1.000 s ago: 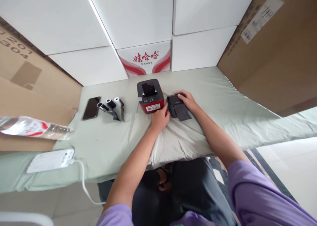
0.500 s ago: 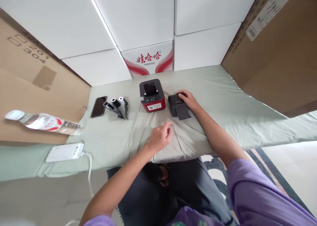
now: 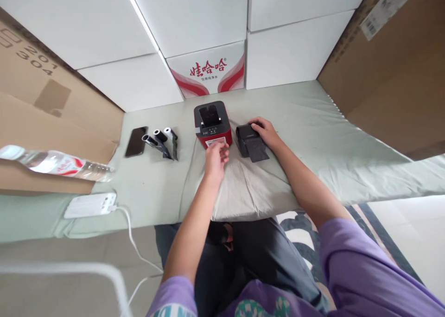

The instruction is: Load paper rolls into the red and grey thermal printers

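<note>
On the wrinkled pale green cloth [image 3: 153, 178], whose folds bunch toward the person, sits a squarish machine with rounded corners, a matte black top and glossy red sides [image 3: 222, 138]; a white label is stuck to its front. Just beside it, on the right, is a small black boxy device with blocky edges [image 3: 242, 136], and a thin dark flap [image 3: 256, 149] spreads from it toward the person. The right hand [image 3: 264, 129] is clamped on this device, thumb on top and fingers over the far corner. The left hand [image 3: 215, 161] is half curled at the front of the red-sided machine, covering part of the label; I cannot tell whether thumb and fingertips meet, or whether they touch the machine.

To the left, three slim rolls with round open ends [image 3: 160, 136] lie near a flat, glossy black phone [image 3: 136, 142]. Farther left are a clear plastic bottle with a white cap [image 3: 59, 163] and a smooth white slab with a cable plugged in [image 3: 91, 205].

Half a second ago the left hand was a loose fist over the cloth, nearer the person; now it is up at the machine. The right hand has kept its place on the device.
</note>
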`<state>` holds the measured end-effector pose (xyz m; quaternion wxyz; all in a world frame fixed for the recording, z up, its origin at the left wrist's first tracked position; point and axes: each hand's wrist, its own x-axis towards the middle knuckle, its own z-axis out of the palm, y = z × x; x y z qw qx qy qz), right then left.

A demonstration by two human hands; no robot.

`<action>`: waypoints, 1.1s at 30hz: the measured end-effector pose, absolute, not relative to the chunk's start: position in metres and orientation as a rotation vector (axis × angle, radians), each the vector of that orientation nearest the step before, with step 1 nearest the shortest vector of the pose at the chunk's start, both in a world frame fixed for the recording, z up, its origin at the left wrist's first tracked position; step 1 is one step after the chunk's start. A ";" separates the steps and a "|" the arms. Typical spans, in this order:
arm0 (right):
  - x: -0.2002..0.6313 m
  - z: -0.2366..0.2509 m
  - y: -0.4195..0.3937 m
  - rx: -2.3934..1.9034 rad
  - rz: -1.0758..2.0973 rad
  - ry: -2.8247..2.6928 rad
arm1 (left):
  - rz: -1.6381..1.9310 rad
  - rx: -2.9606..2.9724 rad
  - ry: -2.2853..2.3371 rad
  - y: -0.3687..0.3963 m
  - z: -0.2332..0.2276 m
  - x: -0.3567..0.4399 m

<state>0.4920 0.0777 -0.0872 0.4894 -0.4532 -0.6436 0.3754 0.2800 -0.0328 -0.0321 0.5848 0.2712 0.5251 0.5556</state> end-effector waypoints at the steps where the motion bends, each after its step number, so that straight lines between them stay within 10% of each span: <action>1: 0.492 -0.087 0.078 -1.100 0.910 -1.564 | 1.348 0.616 1.272 -0.025 -0.033 0.287; 9: 0.491 -0.086 0.076 -1.071 0.902 -1.570 | 1.381 1.475 1.431 -0.030 -0.078 0.311; 33: 0.492 -0.081 0.074 -1.156 0.875 -1.583 | 1.349 1.643 1.510 -0.029 -0.091 0.317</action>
